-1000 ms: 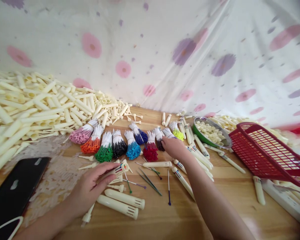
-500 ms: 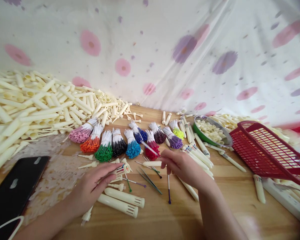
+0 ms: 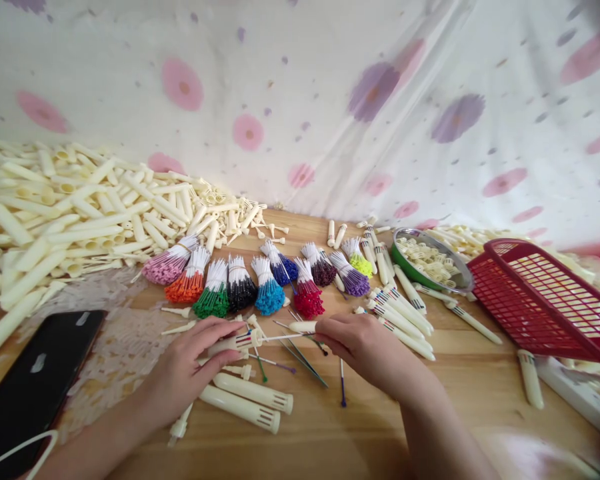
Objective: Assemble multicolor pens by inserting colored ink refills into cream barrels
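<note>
My left hand [image 3: 190, 363] is closed on a cream pen core [image 3: 235, 343] with coloured tips, held level above the wooden table [image 3: 430, 413]. My right hand [image 3: 365, 343] pinches a thin white refill [image 3: 285, 337] whose end meets the core's open end. Bundles of coloured refills [image 3: 260, 287] lie in a row just beyond both hands. Two cream pen barrels [image 3: 245, 400] rest under my left hand. Loose refills [image 3: 305, 360] lie between the hands.
A big heap of cream barrels [image 3: 70, 213] fills the left. A black phone [image 3: 35, 380] lies at the near left. A green bowl of small parts [image 3: 430, 263], a red basket [image 3: 540, 300] and assembled pens [image 3: 400, 310] sit at the right. Flowered cloth [image 3: 330, 100] hangs behind.
My right hand drew back from the purple bundle with one refill and carried it left to the core in my left hand. The left hand shifted only slightly.
</note>
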Action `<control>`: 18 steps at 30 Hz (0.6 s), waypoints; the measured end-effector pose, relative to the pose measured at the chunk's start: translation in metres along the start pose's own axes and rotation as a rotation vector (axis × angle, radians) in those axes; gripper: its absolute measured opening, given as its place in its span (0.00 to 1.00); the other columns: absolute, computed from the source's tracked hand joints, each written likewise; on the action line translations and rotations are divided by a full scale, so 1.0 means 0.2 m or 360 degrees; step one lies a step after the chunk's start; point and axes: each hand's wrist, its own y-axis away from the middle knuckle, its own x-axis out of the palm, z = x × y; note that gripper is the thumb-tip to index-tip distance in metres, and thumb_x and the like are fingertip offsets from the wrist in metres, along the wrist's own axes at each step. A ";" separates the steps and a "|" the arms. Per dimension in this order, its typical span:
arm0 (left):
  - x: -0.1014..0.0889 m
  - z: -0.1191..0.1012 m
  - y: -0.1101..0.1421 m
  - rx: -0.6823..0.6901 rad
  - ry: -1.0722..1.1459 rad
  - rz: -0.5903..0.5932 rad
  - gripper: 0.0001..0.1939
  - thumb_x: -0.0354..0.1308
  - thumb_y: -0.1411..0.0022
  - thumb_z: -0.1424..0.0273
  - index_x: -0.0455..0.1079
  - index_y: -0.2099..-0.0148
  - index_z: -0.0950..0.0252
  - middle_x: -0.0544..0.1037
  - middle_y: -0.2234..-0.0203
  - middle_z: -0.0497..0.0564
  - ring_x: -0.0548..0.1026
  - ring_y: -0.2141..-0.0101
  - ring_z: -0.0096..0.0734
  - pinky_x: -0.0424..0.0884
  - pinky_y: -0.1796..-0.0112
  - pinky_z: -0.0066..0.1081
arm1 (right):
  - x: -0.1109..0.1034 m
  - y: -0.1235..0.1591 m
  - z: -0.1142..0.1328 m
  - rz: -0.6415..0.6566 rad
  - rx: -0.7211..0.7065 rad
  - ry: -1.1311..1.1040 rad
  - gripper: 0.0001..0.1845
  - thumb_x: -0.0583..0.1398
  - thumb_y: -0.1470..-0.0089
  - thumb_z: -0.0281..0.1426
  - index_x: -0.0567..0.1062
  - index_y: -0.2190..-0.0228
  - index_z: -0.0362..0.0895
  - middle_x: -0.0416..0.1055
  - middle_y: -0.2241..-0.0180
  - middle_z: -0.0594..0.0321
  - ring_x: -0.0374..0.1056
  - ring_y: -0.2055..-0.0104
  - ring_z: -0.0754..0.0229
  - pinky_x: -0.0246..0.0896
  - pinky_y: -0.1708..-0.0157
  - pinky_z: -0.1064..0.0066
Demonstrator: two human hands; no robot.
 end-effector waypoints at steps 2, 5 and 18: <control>0.00 -0.01 0.00 -0.0010 0.0016 0.0010 0.13 0.56 0.40 0.65 0.75 0.54 0.57 0.79 0.60 0.51 0.78 0.60 0.37 0.77 0.66 0.26 | 0.01 0.00 0.01 -0.0002 -0.0020 0.0040 0.14 0.51 0.39 0.26 0.68 0.76 0.42 0.65 0.78 0.67 0.58 0.78 0.67 0.46 0.76 0.74; 0.01 -0.02 -0.01 0.0034 0.0018 0.0018 0.12 0.56 0.40 0.65 0.76 0.56 0.59 0.80 0.62 0.52 0.78 0.61 0.36 0.77 0.66 0.26 | 0.03 -0.01 0.02 0.0004 -0.0041 0.0160 0.13 0.52 0.40 0.26 0.68 0.76 0.42 0.65 0.78 0.66 0.57 0.78 0.67 0.44 0.77 0.74; 0.02 -0.02 0.00 0.0090 -0.0077 0.0077 0.12 0.56 0.39 0.65 0.77 0.56 0.62 0.80 0.62 0.53 0.78 0.62 0.35 0.77 0.70 0.24 | 0.03 -0.02 0.12 -0.0018 -0.0157 0.0408 0.07 0.56 0.46 0.20 0.67 0.73 0.42 0.65 0.77 0.67 0.54 0.79 0.67 0.41 0.78 0.72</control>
